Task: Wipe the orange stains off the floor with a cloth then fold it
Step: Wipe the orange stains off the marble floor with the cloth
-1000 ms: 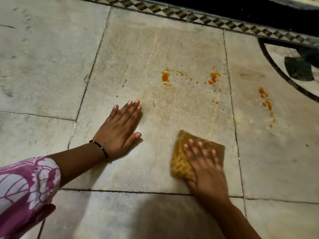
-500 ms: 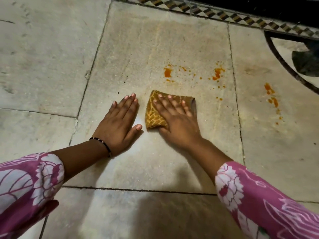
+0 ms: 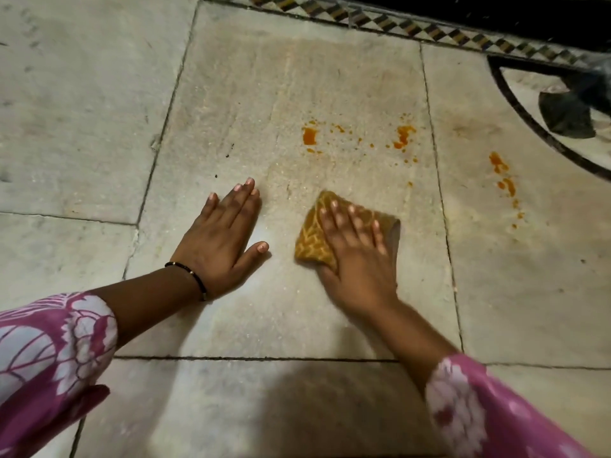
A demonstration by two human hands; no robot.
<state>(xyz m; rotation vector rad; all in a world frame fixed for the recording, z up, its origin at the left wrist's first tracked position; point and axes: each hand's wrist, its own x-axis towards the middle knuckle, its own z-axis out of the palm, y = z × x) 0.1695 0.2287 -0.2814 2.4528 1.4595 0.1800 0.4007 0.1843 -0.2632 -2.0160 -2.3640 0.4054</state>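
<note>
A folded yellow-brown patterned cloth (image 3: 314, 236) lies on the stone floor tile (image 3: 264, 94). My right hand (image 3: 355, 256) presses flat on it with straight, spread fingers, blurred by motion. My left hand (image 3: 223, 239) rests flat on the tile to the left of the cloth, fingers together, a black bracelet at the wrist. Orange stains sit beyond the cloth: one blotch (image 3: 309, 136) up and slightly left, another (image 3: 403, 137) up right, and a trail of drops (image 3: 504, 180) on the neighbouring tile to the right.
A dark checkered border strip (image 3: 396, 23) runs along the far edge of the floor, with a black area behind it. A curved black inlay line (image 3: 515, 104) and a dark shape (image 3: 565, 117) lie at the far right. Pink floral sleeves cover both forearms.
My right hand has slid the cloth from near my body forward and left next to my left hand, then back right and slightly nearer. The left hand stays planted.
</note>
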